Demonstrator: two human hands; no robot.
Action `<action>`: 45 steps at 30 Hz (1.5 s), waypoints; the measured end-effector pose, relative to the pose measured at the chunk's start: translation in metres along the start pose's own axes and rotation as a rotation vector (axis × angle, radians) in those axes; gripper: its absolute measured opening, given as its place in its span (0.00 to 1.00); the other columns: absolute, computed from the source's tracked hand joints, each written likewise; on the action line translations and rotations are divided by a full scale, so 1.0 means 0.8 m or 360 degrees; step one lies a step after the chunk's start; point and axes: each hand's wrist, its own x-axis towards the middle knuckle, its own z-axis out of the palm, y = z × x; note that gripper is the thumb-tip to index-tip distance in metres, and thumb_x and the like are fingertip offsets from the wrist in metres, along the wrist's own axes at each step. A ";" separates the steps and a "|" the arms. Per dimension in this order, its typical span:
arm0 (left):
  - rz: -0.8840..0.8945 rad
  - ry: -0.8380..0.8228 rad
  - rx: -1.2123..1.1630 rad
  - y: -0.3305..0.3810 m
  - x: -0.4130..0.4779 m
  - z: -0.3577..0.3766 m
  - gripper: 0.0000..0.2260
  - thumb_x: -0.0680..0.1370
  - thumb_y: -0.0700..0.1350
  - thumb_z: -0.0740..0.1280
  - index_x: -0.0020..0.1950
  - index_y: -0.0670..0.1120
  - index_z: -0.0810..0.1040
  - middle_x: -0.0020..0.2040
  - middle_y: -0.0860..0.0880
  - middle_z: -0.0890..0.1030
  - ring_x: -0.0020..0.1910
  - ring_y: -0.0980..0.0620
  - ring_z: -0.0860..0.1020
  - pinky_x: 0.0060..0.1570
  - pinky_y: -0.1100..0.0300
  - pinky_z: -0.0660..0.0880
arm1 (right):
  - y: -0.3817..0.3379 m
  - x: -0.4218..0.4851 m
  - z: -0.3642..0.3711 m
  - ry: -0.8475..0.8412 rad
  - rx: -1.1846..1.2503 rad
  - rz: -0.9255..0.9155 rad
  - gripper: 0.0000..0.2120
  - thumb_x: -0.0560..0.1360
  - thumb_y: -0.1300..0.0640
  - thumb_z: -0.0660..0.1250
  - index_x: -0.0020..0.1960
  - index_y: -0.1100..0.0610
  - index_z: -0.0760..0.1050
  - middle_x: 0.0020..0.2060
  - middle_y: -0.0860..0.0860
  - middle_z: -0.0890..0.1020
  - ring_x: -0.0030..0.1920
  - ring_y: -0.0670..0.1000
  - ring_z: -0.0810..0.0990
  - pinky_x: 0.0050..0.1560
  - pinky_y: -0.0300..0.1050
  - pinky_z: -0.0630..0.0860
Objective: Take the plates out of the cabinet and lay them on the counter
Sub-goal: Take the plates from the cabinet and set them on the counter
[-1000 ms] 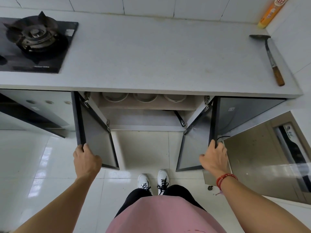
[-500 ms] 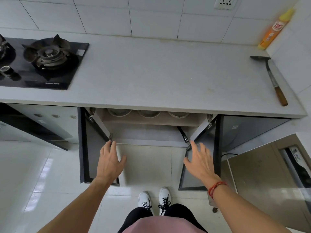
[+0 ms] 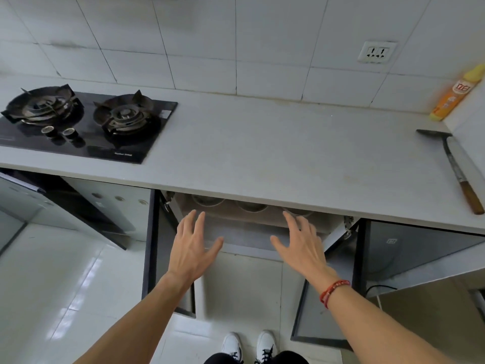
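The cabinet (image 3: 252,232) under the counter (image 3: 262,158) stands with both doors swung wide. On its upper shelf three round plates or bowls show only their front rims: one on the left (image 3: 207,200), one in the middle (image 3: 250,206), one on the right (image 3: 298,212). The counter edge hides the rest of them. My left hand (image 3: 193,248) is spread open in front of the shelf, fingertips just below the left plate. My right hand (image 3: 301,245), a red bracelet on its wrist, is also spread, its fingertips at the right plate's rim. Neither hand holds anything.
A black two-burner gas hob (image 3: 78,122) lies at the counter's left. A wood-handled spatula (image 3: 454,169) and an orange bottle (image 3: 454,95) are at the far right. The open doors, left (image 3: 152,245) and right (image 3: 359,253), flank my arms. My shoes (image 3: 249,345) are on the white tiled floor.
Both hands have let go of the door edges and moved up and inward to the cabinet's upper shelf, fingers spread. The camera has tilted up, showing more counter and wall.
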 end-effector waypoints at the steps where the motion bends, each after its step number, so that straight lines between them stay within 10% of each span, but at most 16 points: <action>1: -0.0013 0.0001 0.0003 0.000 0.001 -0.001 0.37 0.74 0.65 0.58 0.76 0.44 0.61 0.77 0.41 0.61 0.76 0.42 0.58 0.71 0.46 0.66 | -0.001 0.003 -0.001 -0.0003 -0.0001 -0.0015 0.36 0.77 0.36 0.59 0.79 0.48 0.51 0.75 0.57 0.62 0.73 0.59 0.63 0.69 0.58 0.69; 24: -0.0338 0.0008 -0.0155 -0.006 0.011 0.025 0.34 0.77 0.60 0.64 0.78 0.45 0.58 0.78 0.46 0.58 0.77 0.47 0.55 0.71 0.51 0.63 | -0.015 0.047 0.020 -0.0164 -0.0010 -0.0281 0.34 0.77 0.37 0.59 0.79 0.48 0.54 0.73 0.54 0.65 0.70 0.57 0.66 0.66 0.53 0.71; 45: -0.0898 0.0281 -0.0821 -0.210 0.174 0.323 0.30 0.78 0.55 0.65 0.76 0.44 0.64 0.75 0.46 0.64 0.72 0.48 0.66 0.64 0.61 0.62 | -0.022 0.258 0.341 -0.0307 0.0353 -0.0336 0.38 0.76 0.42 0.66 0.80 0.51 0.54 0.75 0.55 0.65 0.74 0.55 0.66 0.70 0.47 0.65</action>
